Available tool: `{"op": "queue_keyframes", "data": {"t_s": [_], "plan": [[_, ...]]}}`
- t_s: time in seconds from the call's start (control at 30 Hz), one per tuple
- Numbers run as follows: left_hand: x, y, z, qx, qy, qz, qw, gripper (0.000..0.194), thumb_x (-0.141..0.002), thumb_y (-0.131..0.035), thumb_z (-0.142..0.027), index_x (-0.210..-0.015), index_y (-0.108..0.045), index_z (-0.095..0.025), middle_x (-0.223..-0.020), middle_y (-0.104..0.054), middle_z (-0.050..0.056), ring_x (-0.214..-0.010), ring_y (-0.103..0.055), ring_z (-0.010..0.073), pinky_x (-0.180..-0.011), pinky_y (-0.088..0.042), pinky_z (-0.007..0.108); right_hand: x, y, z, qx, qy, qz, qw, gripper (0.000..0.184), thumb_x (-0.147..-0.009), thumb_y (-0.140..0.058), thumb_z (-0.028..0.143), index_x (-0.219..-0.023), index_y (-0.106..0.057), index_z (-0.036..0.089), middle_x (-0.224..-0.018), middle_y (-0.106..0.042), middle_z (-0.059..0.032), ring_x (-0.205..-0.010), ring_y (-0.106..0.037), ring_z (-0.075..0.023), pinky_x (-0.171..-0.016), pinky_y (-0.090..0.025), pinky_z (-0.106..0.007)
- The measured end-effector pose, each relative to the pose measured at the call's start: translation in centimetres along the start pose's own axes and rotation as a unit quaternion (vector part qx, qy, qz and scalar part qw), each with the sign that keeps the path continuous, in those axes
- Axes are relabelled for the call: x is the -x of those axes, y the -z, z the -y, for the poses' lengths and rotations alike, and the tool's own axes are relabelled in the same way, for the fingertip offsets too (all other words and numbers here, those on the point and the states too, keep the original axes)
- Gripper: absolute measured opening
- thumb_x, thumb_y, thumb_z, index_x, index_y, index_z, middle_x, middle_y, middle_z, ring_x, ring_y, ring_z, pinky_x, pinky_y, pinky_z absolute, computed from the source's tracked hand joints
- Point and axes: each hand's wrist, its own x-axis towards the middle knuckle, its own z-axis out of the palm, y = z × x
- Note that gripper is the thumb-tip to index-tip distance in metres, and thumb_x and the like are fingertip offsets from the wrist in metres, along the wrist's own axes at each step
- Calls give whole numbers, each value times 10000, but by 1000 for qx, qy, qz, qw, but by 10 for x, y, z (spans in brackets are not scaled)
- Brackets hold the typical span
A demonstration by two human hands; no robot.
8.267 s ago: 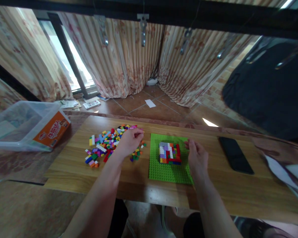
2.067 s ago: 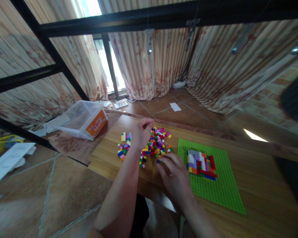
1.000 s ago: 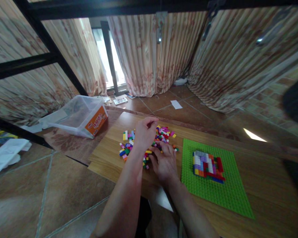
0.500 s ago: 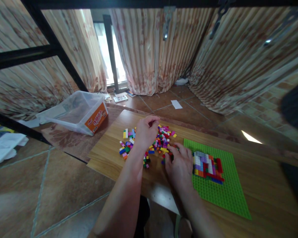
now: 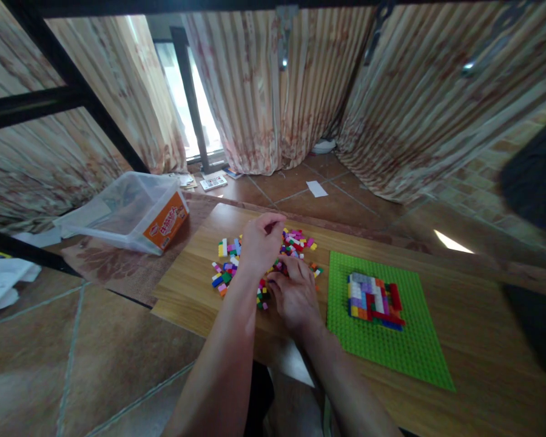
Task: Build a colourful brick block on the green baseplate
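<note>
A heap of small multicoloured toy bricks (image 5: 295, 243) is spread over the wooden table, partly covered by my hands. My left hand (image 5: 260, 240) hovers over the heap with thumb and fingers pinched together; whatever lies between them is too small to make out. Just nearer to me, my right hand (image 5: 295, 294) reaches in among the bricks, its fingers bent in towards the thumb, the tips partly hidden. Right of it lies a green baseplate (image 5: 346, 346), bearing a built block of bricks (image 5: 375, 300) in white, purple, red, orange and blue.
Beyond the left end of the wooden table (image 5: 182, 285), a clear plastic bin (image 5: 118, 224) with an orange label stands on a rug. A paper sheet (image 5: 317, 189) lies on the tiled floor behind. Black metal bars cross the left side, and a dark shape shows at the right edge.
My right hand has moved left, away from the baseplate's edge and in beside my left hand, its fingers now drawn closer. My left hand keeps its pinch. The view has shifted slightly.
</note>
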Motion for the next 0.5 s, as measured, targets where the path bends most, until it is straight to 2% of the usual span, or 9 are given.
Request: {"op": "queue_keyframes", "data": {"t_s": [0.13,0.2,0.23,0.3,0.4,0.43,0.5], "plan": [[0,1,1,-21,13,19,1000,184,-803,-565,-154,-868,-736,-142,-812,-729,37,-721,-625,134,-686,-474,240,0,11,-1,-93,-32,-45,994,180,-889,-563,216,-893,-739,249,-1238,-588,-85,-1185,-464,-268,-1012,-392,-468],[2,2,1,-20,32,59,998,175,-799,-565,-161,-844,-732,-131,-782,-715,37,-713,-613,133,-681,-468,237,-1,21,-4,-183,-83,-90,975,168,-882,-581,254,-920,-745,266,-1192,-605,-71,-1141,-503,-250,-994,-410,-447],[3,1,1,-12,44,94,994,172,-799,-564,-165,-829,-729,-126,-765,-705,34,-704,-604,130,-671,-464,232,-2,26,-6,-243,-119,-110,956,161,-877,-595,284,-932,-745,270,-1155,-620,-63,-1099,-532,-236,-968,-428,-430],[8,-1,-2,11,67,185,980,171,-801,-558,-173,-801,-721,-122,-721,-677,21,-661,-575,118,-623,-448,215,-4,36,-13,-384,-202,-142,890,167,-857,-624,343,-950,-741,267,-1032,-661,-41,-944,-592,-196,-863,-475,-378],[15,-9,-9,57,81,316,944,183,-815,-540,-194,-771,-704,-124,-676,-634,6,-607,-537,100,-562,-425,195,-6,45,-23,-558,-291,-175,757,202,-775,-715,384,-924,-739,250,-821,-686,1,-685,-570,-131,-664,-473,-288],[18,-12,-12,78,87,344,932,184,-818,-536,-200,-772,-698,-124,-678,-630,6,-609,-542,99,-565,-432,193,-7,46,-26,-589,-304,-180,726,216,-742,-745,384,-907,-741,244,-789,-688,8,-647,-556,-119,-629,-462,-272],[21,-16,-16,122,110,374,913,173,-816,-542,-208,-798,-693,-125,-699,-639,11,-636,-575,105,-598,-464,200,-7,47,-29,-617,-310,-187,699,233,-699,-780,378,-878,-743,234,-780,-700,6,-634,-561,-113,-607,-460,-259]]}}
